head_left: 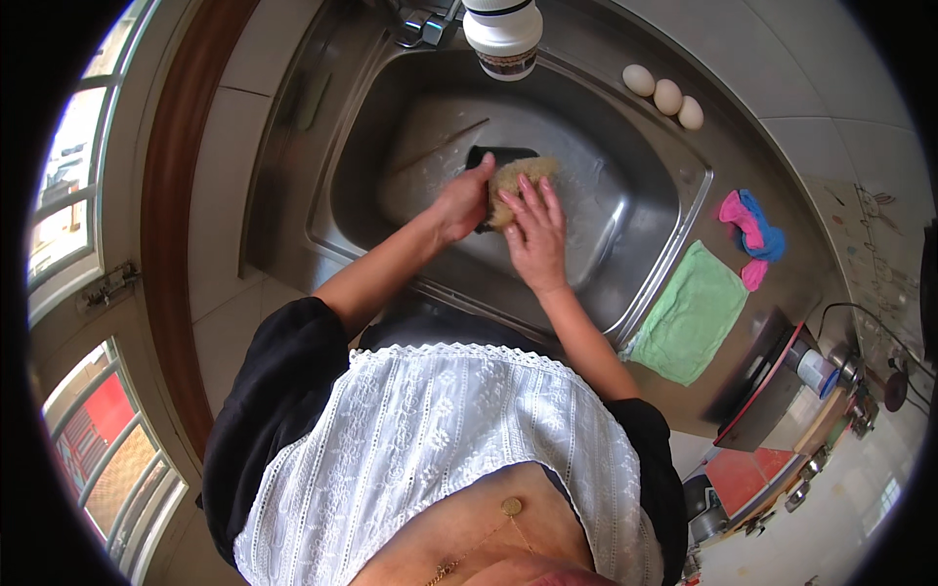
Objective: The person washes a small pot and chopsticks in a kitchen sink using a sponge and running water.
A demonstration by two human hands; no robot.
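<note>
Over the steel sink basin point(391, 98), my left hand point(463, 203) grips a black object point(508, 153), its thumb up along the near side. Most of that object is hidden, so its kind cannot be told. My right hand point(535, 234) presses a tan, fibrous scrubbing pad point(528, 174) against it, fingers laid over the pad. A dark edge of the object shows below the pad. Farther left in the basin lies a thin brown stick-like thing point(445, 145). The basin's bottom looks wet.
A white cylindrical tap fitting point(503, 39) hangs above the basin's far side. Three white eggs point(667, 96) rest on the sink's far right ledge. To the right lie a green cloth point(689, 313) and a pink and blue cloth point(754, 230). A window point(66, 225) is at left.
</note>
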